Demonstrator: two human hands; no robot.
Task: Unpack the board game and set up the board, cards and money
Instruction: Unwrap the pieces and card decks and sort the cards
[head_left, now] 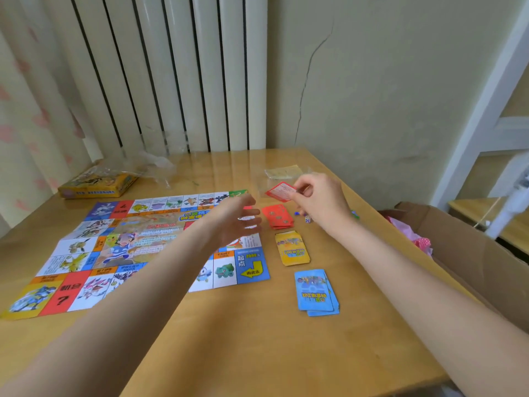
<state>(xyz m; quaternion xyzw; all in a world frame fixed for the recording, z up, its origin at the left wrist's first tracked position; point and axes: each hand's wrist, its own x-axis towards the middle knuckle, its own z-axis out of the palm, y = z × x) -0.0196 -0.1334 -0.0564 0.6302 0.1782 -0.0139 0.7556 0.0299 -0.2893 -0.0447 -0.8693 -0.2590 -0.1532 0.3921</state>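
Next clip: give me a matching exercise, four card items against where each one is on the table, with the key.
Things:
1. blue card pile
2. yellow card pile
3. red card pile
4. single red card

Places:
A. pinched in the right hand
B. nearest the camera
C. between the other two piles
D. just right of the left hand

Pairs: 1-B, 2-C, 3-D, 4-A

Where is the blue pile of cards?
The blue card pile lies on the table, right of the board, just nearer the person than the yellow pile.
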